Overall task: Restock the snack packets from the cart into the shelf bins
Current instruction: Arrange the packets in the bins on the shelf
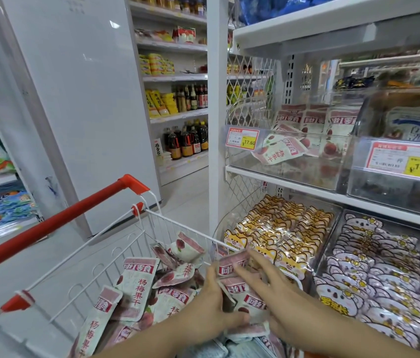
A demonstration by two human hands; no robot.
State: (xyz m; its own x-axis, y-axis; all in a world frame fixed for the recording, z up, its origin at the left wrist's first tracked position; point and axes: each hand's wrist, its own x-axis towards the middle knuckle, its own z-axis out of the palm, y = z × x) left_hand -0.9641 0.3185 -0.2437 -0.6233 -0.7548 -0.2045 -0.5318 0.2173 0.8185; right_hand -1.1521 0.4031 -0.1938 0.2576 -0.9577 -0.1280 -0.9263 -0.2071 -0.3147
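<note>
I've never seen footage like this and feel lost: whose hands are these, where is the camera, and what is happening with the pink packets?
There is no machine here. One wide-angle camera is worn on a person's head and looks forward and down, so you see their own arms. Below is a wire shopping cart full of pink-and-white snack packets. The left hand grips a small stack of them, and the right hand lies against it with straight fingers. On the right, a clear shelf bin holds the same packets behind a 17.60 price tag. The lower bins hold yellow packets and purple-white packets.
</note>
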